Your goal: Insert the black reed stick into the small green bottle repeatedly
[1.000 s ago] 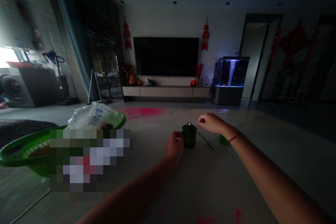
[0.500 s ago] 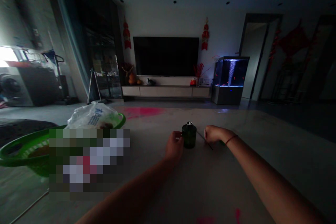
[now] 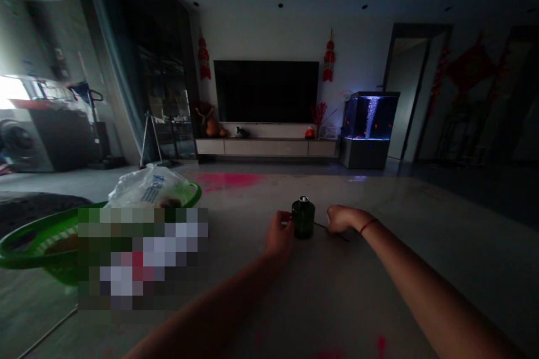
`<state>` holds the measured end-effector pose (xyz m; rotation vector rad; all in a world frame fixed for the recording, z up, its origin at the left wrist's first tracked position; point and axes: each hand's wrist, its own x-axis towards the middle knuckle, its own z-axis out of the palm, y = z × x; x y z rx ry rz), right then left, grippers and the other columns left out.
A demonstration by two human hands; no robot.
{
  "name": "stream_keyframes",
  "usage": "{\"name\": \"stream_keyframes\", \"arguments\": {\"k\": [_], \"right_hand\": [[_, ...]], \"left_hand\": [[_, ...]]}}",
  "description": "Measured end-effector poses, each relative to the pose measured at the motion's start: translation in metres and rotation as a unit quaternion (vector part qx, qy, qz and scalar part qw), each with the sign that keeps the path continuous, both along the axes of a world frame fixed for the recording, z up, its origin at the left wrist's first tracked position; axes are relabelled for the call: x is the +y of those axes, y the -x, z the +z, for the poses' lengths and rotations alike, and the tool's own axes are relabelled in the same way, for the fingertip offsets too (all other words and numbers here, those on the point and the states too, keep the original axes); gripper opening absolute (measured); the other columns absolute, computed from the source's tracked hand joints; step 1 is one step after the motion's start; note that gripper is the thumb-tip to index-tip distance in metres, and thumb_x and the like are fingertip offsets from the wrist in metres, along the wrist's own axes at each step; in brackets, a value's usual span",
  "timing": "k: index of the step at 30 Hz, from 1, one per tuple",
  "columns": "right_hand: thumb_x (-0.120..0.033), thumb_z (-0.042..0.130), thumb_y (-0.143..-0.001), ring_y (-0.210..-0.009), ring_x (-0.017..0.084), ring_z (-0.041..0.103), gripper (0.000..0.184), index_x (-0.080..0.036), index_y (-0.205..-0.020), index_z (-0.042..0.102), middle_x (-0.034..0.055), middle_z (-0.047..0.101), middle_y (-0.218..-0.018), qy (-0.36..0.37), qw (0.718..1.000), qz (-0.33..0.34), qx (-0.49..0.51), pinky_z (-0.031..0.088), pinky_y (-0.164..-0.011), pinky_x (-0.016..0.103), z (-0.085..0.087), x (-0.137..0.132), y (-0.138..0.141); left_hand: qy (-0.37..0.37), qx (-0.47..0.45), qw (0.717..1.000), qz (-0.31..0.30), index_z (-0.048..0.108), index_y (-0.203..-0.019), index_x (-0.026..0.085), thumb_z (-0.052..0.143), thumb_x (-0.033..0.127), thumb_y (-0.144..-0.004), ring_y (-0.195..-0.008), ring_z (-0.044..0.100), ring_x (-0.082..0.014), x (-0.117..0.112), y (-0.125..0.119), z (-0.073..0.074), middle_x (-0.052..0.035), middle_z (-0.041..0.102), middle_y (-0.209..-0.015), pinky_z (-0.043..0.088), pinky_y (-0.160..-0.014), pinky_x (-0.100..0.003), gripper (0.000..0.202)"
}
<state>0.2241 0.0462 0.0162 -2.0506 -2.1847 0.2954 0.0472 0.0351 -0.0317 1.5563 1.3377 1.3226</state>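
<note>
A small dark green glass bottle (image 3: 303, 221) with a pale ring at its neck stands upright on the pale surface. My left hand (image 3: 279, 234) is closed on the left side of the bottle, with thumb and fingertips against the glass. To the right of the bottle, my right hand (image 3: 340, 219) is curled into a fist, a red string round its wrist. A thin dark stick (image 3: 321, 225) runs through or just under that fist, one end close to the bottle and the other sticking out below the hand. The fingers partly hide its middle.
On the left sits a green plastic basket (image 3: 37, 261) with a white plastic bag (image 3: 145, 186) in it; a blurred-out patch covers part of it. Pink stains (image 3: 229, 180) mark the surface. Further back are a TV cabinet (image 3: 265, 147) and a lit fish tank (image 3: 368, 118).
The thin stick has swung to a flatter angle, and its near end now reaches a bit further right. My right hand has shifted very slightly; my left hand and the bottle stay put.
</note>
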Motion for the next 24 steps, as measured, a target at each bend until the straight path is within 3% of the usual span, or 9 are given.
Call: {"name": "stream_keyframes", "arguments": {"k": [5, 9, 13, 16, 20, 24], "right_hand": [[-0.014, 0.052, -0.054, -0.044, 0.011, 0.051, 0.01, -0.014, -0.046, 0.058, 0.0027, 0.055, -0.045, 0.039, 0.998, 0.053, 0.021, 0.034, -0.042, 0.019, 0.011, -0.002, -0.002], [-0.007, 0.05, -0.052, -0.043, 0.009, 0.05, 0.017, -0.014, -0.058, 0.064, -0.0003, 0.056, -0.045, 0.002, 0.996, 0.04, 0.077, 0.034, -0.043, 0.017, 0.018, 0.0, -0.008], [-0.01, 0.045, -0.058, -0.044, 0.01, 0.051, 0.018, -0.013, -0.051, 0.062, 0.0009, 0.056, -0.043, -0.042, 0.994, 0.062, 0.081, 0.034, -0.045, 0.018, 0.021, 0.004, -0.011], [-0.013, 0.046, -0.061, -0.046, 0.011, 0.052, 0.017, -0.011, -0.053, 0.062, 0.0037, 0.06, -0.05, -0.094, 0.989, 0.03, 0.111, 0.034, -0.046, 0.019, 0.025, 0.006, -0.01], [-0.019, 0.049, -0.066, -0.049, 0.008, 0.052, 0.018, -0.011, -0.074, 0.062, 0.0073, 0.066, -0.076, -0.086, 0.96, -0.031, 0.264, 0.033, -0.043, 0.017, 0.04, 0.0, -0.001], [-0.025, 0.051, -0.069, -0.056, 0.006, 0.054, 0.022, -0.014, -0.086, 0.059, 0.0068, 0.064, -0.092, -0.027, 0.906, -0.018, 0.421, 0.033, -0.044, 0.015, 0.057, -0.015, 0.012]], "left_hand": [[0.008, -0.011, 1.0, 0.001, 0.054, -0.089, 0.015, 0.046, 0.016, -0.075, -0.074, 0.056, -0.013, -0.001, 0.0, 0.002, -0.007, 0.06, -0.09, 0.04, -0.06, -0.021, 0.016], [0.012, -0.022, 1.0, 0.009, 0.054, -0.089, 0.015, 0.048, 0.016, -0.074, -0.072, 0.056, -0.0119, -0.002, -0.001, 0.003, -0.0057, 0.061, -0.089, 0.04, -0.059, -0.02, 0.016], [0.007, 0.0, 1.0, 0.013, 0.053, -0.091, 0.015, 0.046, 0.015, -0.075, -0.074, 0.056, -0.013, -0.004, -0.001, 0.003, -0.0068, 0.06, -0.091, 0.04, -0.061, -0.022, 0.018], [0.006, 0.0, 1.0, 0.008, 0.053, -0.091, 0.014, 0.046, 0.016, -0.075, -0.075, 0.055, -0.0138, -0.004, -0.001, 0.003, -0.0079, 0.059, -0.092, 0.04, -0.062, -0.022, 0.018], [0.003, -0.02, 1.0, 0.0, 0.051, -0.09, 0.014, 0.045, 0.017, -0.075, -0.073, 0.054, -0.0131, -0.004, -0.001, 0.003, -0.0076, 0.058, -0.089, 0.04, -0.06, -0.022, 0.017], [-0.049, -0.004, 0.999, 0.015, 0.052, -0.087, 0.014, 0.045, 0.023, -0.077, -0.071, 0.052, -0.013, -0.008, -0.001, 0.005, -0.0068, 0.055, -0.085, 0.04, -0.059, -0.022, 0.015]]}}
